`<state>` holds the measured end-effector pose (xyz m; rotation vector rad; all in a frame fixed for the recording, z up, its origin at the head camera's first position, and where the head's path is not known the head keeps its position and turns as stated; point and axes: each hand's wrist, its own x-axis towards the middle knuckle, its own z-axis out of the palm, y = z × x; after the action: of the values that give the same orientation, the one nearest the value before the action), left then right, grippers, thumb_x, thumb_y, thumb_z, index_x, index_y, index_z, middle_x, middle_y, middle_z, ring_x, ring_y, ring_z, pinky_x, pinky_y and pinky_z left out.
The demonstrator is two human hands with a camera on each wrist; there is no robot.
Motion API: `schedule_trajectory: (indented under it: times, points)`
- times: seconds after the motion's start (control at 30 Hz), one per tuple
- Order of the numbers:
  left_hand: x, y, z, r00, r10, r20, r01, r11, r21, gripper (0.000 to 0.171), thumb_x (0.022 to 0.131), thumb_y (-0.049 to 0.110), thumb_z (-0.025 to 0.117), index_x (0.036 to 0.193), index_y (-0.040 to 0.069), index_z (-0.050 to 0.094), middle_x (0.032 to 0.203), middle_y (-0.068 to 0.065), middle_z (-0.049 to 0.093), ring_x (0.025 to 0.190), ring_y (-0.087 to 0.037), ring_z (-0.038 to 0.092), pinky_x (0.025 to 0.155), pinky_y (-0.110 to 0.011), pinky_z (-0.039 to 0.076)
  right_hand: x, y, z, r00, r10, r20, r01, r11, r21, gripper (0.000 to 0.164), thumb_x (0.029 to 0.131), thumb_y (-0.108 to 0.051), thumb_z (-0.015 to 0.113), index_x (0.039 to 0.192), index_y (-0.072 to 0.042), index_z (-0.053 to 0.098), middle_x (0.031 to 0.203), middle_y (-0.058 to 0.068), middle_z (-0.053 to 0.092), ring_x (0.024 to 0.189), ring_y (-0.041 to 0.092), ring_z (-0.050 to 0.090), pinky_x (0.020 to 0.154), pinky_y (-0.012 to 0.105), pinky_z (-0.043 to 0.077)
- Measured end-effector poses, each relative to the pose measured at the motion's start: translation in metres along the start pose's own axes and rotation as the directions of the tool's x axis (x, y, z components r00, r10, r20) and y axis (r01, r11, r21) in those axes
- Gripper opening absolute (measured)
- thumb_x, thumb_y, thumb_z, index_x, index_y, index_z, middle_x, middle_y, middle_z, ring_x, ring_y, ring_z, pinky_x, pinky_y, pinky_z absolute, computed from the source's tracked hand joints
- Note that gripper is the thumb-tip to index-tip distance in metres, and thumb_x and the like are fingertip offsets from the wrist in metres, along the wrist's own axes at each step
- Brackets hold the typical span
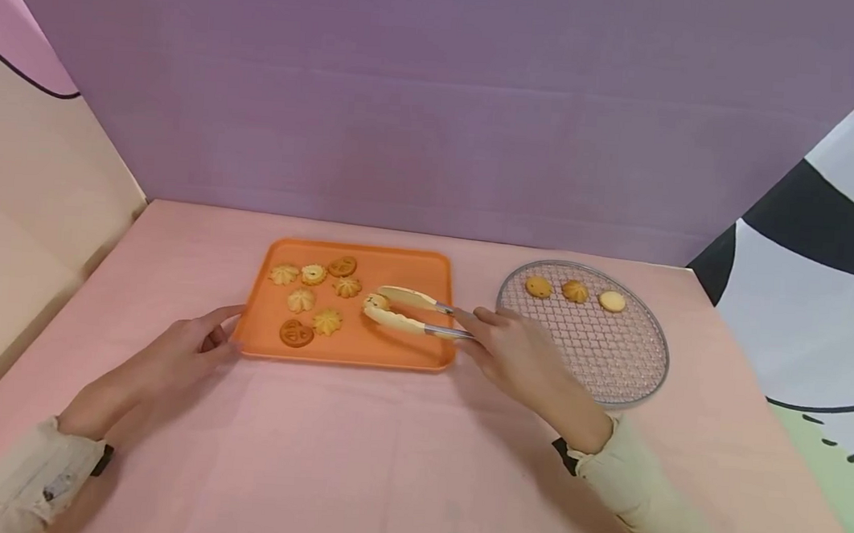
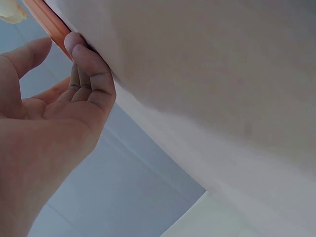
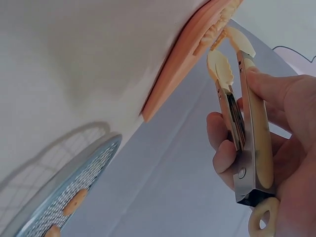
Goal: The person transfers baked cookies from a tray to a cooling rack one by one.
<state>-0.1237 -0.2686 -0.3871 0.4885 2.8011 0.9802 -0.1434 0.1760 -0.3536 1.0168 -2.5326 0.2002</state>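
My left hand [image 1: 179,356] holds the left edge of an orange tray [image 1: 405,267] near its front corner; in the left wrist view its fingers are curled beside the rim, thumb apart. The right hand [image 1: 527,360] grips metal tongs [image 3: 254,128] with cream tips. Between the tips, over the tray's middle, is a small cookie [image 1: 376,302], partly covered by them; whether it touches the tray I cannot tell. Several other cookies lie on the tray's left half, among them a pale star-shaped cookie [image 1: 327,321] and a brown round cookie [image 1: 296,333].
On the right stands a round wire rack [image 1: 596,352], with three cookies in a row near its far rim: a spotted cookie [image 1: 538,286], a ridged cookie [image 1: 575,290] and a pale oval cookie [image 1: 612,301]. Behind the pink tabletop [image 1: 316,454] rises a purple wall [image 1: 435,106].
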Motion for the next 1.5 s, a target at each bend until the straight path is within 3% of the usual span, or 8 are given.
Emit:
schedule_trajectory:
  times: [0.27, 0.47, 0.77, 1.07, 1.33, 1.5]
  points:
    - [0.001, 0.001, 0.000, 1.000, 0.013, 0.001, -0.013, 1.000, 0.012, 0.057, 0.097, 0.013, 0.064, 0.146, -0.005, 0.040, 0.086, -0.001, 0.062, 0.073, -0.011, 0.052, 0.065, -0.024, 0.044, -0.022, 0.007, -0.008, 0.999, 0.002, -0.043, -0.003, 1.000, -0.025, 0.038, 0.087, -0.024, 0.077, 0.121, -0.009, 0.071, 0.088, 0.002, 0.069, 0.067, 0.019, 0.060, 0.052, 0.034, 0.049]
    - [0.000, 0.000, 0.000, 1.000, 0.001, -0.004, -0.001, 1.000, 0.006, 0.057, 0.097, 0.013, 0.064, 0.146, -0.005, 0.041, 0.085, -0.001, 0.061, 0.073, -0.012, 0.053, 0.065, -0.024, 0.045, -0.036, 0.013, -0.018, 0.998, 0.024, -0.062, -0.026, 0.999, -0.037, 0.041, 0.085, -0.025, 0.079, 0.122, -0.007, 0.072, 0.102, 0.014, 0.073, 0.076, 0.028, 0.069, 0.059, 0.042, 0.055]
    - [0.001, -0.001, 0.002, 1.000, -0.003, -0.003, 0.003, 1.000, 0.000, 0.057, 0.097, 0.012, 0.064, 0.146, -0.005, 0.041, 0.085, -0.001, 0.060, 0.072, -0.012, 0.052, 0.063, -0.024, 0.044, -0.053, 0.027, -0.031, 0.993, 0.029, -0.112, -0.033, 0.999, -0.038, 0.043, 0.081, -0.021, 0.080, 0.120, -0.005, 0.072, 0.101, 0.018, 0.073, 0.080, 0.034, 0.070, 0.067, 0.048, 0.056]
    - [0.000, -0.002, 0.000, 1.000, -0.005, -0.012, 0.005, 1.000, 0.005, 0.057, 0.097, 0.014, 0.065, 0.146, -0.003, 0.042, 0.084, -0.001, 0.061, 0.071, -0.011, 0.052, 0.063, -0.023, 0.044, -0.071, 0.043, -0.050, 0.988, 0.088, -0.127, -0.097, 0.993, -0.070, 0.043, 0.082, -0.022, 0.078, 0.121, -0.006, 0.072, 0.103, 0.021, 0.073, 0.084, 0.039, 0.071, 0.070, 0.053, 0.055]
    - [0.000, -0.001, 0.000, 1.000, 0.002, -0.014, -0.002, 1.000, 0.002, 0.055, 0.097, 0.013, 0.065, 0.145, -0.004, 0.042, 0.082, -0.001, 0.060, 0.068, -0.009, 0.051, 0.061, -0.023, 0.043, -0.084, 0.056, -0.061, 0.982, 0.131, -0.136, -0.144, 0.986, -0.085, 0.039, 0.090, -0.029, 0.072, 0.122, -0.007, 0.072, 0.103, 0.020, 0.073, 0.082, 0.040, 0.070, 0.064, 0.054, 0.054]
    - [0.000, 0.000, 0.001, 1.000, -0.004, -0.011, 0.004, 1.000, -0.003, 0.056, 0.097, 0.013, 0.065, 0.145, -0.004, 0.042, 0.082, -0.001, 0.060, 0.068, -0.009, 0.051, 0.061, -0.023, 0.043, -0.093, 0.063, -0.065, 0.980, 0.145, -0.134, -0.160, 0.981, -0.107, 0.044, 0.081, -0.022, 0.079, 0.122, -0.007, 0.072, 0.102, 0.020, 0.073, 0.081, 0.038, 0.070, 0.061, 0.053, 0.054]
